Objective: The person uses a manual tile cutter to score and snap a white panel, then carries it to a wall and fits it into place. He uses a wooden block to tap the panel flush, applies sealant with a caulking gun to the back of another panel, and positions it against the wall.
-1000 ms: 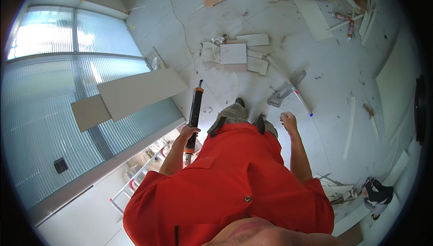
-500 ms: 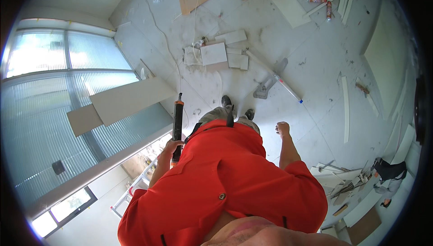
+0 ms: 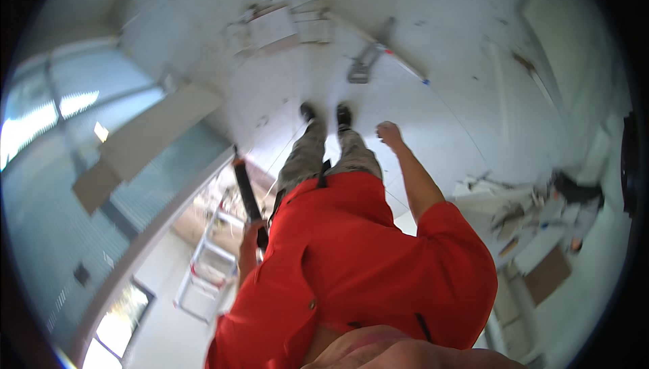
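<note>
My left hand point(image 3: 251, 232) is wrapped round a caulking gun point(image 3: 246, 190) with a black barrel and orange end caps. It hangs at my left side, its thin nozzle pointing forward and slightly left. Part of its rear end is hidden by my hand and red shirt. My right hand point(image 3: 388, 133) is out in front of my right hip, its fingers curled into a loose fist. Nothing shows in that fist, and it touches nothing around it.
Ahead on the floor lie stacked board offcuts point(image 3: 274, 29), a grey flat tool point(image 3: 360, 70) and a long pale tube point(image 3: 405, 66). A ladder point(image 3: 206, 267) stands behind on the left, near ribbed glass panels point(image 3: 54, 234). Scraps point(image 3: 514, 220) and another person point(image 3: 580, 196) are at right.
My legs have come further into view, with the feet apart. The floor things and the glass panels have shifted in the picture. The caulking gun has tilted and remains in my left hand.
</note>
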